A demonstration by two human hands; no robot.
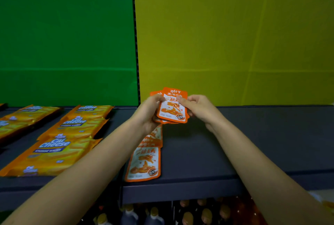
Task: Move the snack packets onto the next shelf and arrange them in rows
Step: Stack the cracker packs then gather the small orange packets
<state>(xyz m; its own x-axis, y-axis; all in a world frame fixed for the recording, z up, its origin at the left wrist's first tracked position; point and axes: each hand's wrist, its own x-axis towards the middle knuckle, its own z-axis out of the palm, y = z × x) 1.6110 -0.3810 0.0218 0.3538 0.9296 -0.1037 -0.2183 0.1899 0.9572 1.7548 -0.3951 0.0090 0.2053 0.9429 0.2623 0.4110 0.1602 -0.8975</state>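
Left hand [148, 111] grips a stack of orange snack packets [172, 110] at its 9 o'clock edge; right hand [197, 107] pinches the 3 o'clock edge, above the dark shelf [253, 143]. Two laid packets [144, 163] lie at 6 o'clock; Cal Cheese packs [72, 129] at 9 o'clock.

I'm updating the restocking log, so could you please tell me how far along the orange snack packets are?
Early stage. Done: at least two orange packets lie in a line on the grey shelf before the yellow panel. In hand: the left hand and right hand hold a small stack of packets above it. Left: laying out that stack into rows.
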